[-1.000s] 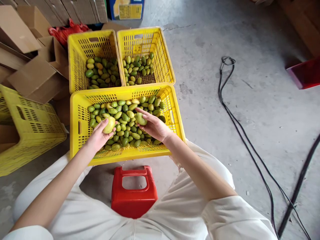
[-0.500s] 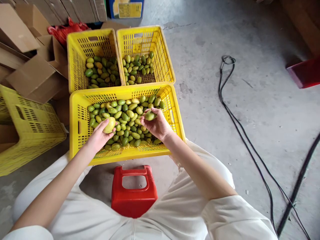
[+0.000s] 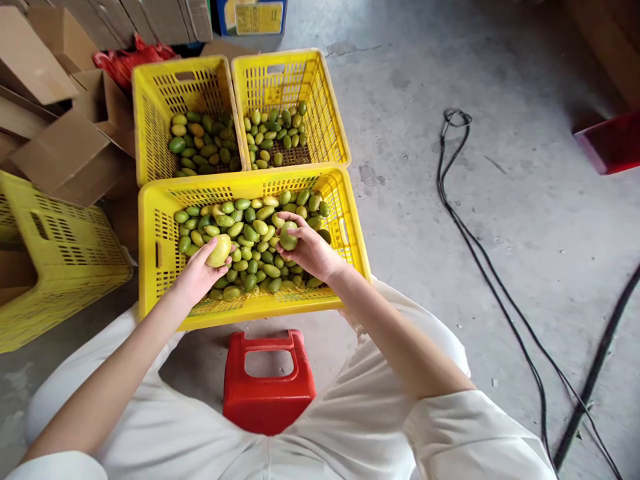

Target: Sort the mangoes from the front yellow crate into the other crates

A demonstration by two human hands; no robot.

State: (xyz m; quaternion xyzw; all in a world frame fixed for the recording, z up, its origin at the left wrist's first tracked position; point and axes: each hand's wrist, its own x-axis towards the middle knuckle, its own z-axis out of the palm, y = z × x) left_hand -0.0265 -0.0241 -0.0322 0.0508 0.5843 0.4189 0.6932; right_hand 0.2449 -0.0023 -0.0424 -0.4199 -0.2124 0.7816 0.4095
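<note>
My left hand is closed around a pale yellow oval fruit, held over the left part of the front yellow crate. Over the right part of that crate, my right hand grips a green oval fruit between thumb and fingers. Below both hands lie many smooth oval fruits, from dark green to yellow. Their exact kind is not certain from here.
Two more yellow crates, a left one and a right one, hold similar fruits behind. Cardboard boxes and another yellow crate lie left. A red plastic stool stands between my legs. Black cables run along the floor.
My right hand has moved slightly left, and the green fruit in it has turned from lying sideways to more upright. My left hand keeps the yellow fruit in place.
</note>
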